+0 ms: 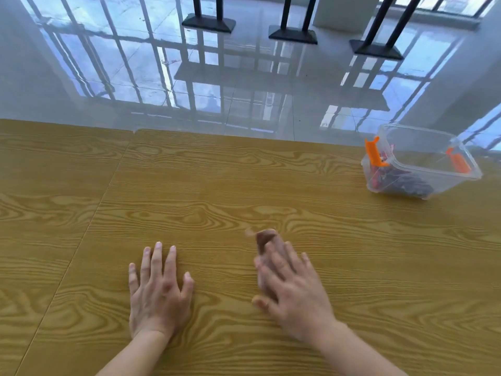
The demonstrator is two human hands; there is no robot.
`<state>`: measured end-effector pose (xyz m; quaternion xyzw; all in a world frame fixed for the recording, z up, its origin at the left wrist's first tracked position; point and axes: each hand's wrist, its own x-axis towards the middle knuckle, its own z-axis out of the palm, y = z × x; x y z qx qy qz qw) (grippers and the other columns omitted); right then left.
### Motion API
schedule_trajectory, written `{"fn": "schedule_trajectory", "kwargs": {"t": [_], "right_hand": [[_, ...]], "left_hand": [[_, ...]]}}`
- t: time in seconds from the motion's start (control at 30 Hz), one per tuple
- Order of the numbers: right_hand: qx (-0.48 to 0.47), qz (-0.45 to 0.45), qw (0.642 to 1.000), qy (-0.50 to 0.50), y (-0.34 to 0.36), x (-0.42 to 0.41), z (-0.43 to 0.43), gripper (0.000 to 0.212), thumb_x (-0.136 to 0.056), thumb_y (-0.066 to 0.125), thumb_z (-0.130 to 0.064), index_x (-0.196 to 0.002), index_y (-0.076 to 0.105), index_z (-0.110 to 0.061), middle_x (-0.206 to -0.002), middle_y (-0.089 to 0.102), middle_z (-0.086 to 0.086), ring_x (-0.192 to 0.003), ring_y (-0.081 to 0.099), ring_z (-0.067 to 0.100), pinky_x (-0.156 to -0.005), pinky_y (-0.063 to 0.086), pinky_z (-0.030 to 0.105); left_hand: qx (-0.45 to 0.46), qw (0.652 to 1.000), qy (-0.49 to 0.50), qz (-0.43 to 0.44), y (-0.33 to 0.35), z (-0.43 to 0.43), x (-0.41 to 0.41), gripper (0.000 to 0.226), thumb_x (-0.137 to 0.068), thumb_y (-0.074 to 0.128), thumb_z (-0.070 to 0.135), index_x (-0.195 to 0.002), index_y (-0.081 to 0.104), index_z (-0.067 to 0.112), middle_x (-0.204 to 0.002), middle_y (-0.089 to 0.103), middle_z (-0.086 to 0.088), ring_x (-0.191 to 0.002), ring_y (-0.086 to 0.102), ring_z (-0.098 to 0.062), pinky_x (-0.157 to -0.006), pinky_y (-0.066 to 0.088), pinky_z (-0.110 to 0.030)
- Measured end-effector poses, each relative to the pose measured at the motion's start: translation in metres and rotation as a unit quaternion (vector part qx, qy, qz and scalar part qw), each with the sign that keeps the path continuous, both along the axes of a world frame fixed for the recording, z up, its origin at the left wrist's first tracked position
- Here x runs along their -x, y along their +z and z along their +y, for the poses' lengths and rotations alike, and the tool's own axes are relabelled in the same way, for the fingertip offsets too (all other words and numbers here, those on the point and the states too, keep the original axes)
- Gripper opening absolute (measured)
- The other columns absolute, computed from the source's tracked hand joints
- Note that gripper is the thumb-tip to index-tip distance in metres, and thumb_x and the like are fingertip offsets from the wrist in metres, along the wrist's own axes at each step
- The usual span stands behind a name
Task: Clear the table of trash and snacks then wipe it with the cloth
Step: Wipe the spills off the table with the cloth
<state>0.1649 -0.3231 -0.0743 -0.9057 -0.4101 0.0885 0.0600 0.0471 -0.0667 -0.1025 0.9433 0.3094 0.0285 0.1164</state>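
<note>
- While both bare forearms reach in from the near edge, the left hand [158, 291] lies palm down on the yellow-brown wood-grain desk [244, 185]. Its fingers [156, 261] are straight and slightly spread, with the thumb out to the side, and they hold nothing.
- The right hand [292, 291] is just beside the left fingers, on their right, and is smeared by motion blur.
- Its fingers [282, 263] are stretched forward and lie on top of a brownish-mauve cloth [265, 238]. They look close together rather than curled, though the blur hides the detail.
- The right thumb sticks out toward the left hand and touches the desk.
- The cloth is flat on the desk. Most of it is under the right fingers, and one end shows just past the fingertips. Its edges are too blurred to tell how it is folded.
- A clear plastic rectangular bin [433, 147] with orange clip latches [375, 153] stands well beyond the right fingers and off to their right, near the far edge of the desk.
- Reddish and dark wrappers [393, 180] lie in the bottom of the bin. What they are cannot be made out.
- A thin seam runs across the desk on the far side of the left fingers, slanting from the near left corner toward the far edge.
- A glossy pale tiled floor [244, 77] lies past the desk and reflects window bars.
- Black flat-based stands [292, 35] stand on the floor at the top of the view.
</note>
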Motion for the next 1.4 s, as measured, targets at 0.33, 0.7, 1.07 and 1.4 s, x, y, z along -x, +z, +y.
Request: {"fn": "schedule_trajectory", "kwargs": {"t": [0.33, 0.7, 1.07, 1.4], "right_hand": [[0.121, -0.045, 0.966, -0.222, -0.004, -0.142, -0.014, 0.076, -0.09, -0.005, -0.072, -0.156, 0.004, -0.036, -0.165, -0.006, -0.01, -0.152, -0.002, 0.026, -0.12, 0.01, 0.052], [0.05, -0.025, 0.992, 0.115, -0.007, -0.014, 0.041, 0.052, -0.105, 0.02, -0.051, -0.154, 0.023, -0.031, -0.164, 0.013, -0.007, -0.152, 0.003, 0.025, -0.122, 0.012, 0.048], [0.053, -0.007, 0.97, -0.237, -0.01, -0.145, 0.163, 0.058, -0.101, 0.006, -0.051, -0.155, 0.017, -0.033, -0.165, 0.004, -0.009, -0.151, 0.004, 0.029, -0.122, 0.008, 0.045], [-0.014, -0.011, 0.995, 0.101, -0.014, 0.083, 0.17, 0.045, -0.104, 0.034, -0.047, -0.146, 0.04, -0.034, -0.164, 0.018, -0.004, -0.15, 0.019, 0.026, -0.117, 0.02, 0.044]], "left_hand": [[-0.007, 1.0, -0.001, -0.001, -0.003, -0.001, 0.0, 0.072, -0.087, 0.028, 0.054, -0.148, 0.037, 0.018, -0.161, 0.023, -0.01, -0.15, 0.01, -0.025, -0.121, 0.007, -0.052], [0.006, 1.0, -0.006, 0.018, 0.001, -0.001, -0.001, 0.072, -0.087, 0.026, 0.052, -0.15, 0.033, 0.018, -0.162, 0.018, -0.009, -0.151, 0.004, -0.025, -0.121, 0.004, -0.053], [0.005, 0.98, -0.196, 0.017, 0.011, 0.086, 0.028, 0.056, -0.093, 0.034, 0.051, -0.144, 0.046, 0.03, -0.157, 0.031, 0.005, -0.148, 0.021, -0.019, -0.118, 0.014, -0.045], [0.006, 0.985, -0.172, 0.026, -0.004, 0.127, 0.051, 0.066, -0.097, 0.019, 0.054, -0.152, 0.031, 0.019, -0.162, 0.022, -0.007, -0.151, 0.011, -0.024, -0.118, 0.016, -0.051]]}}
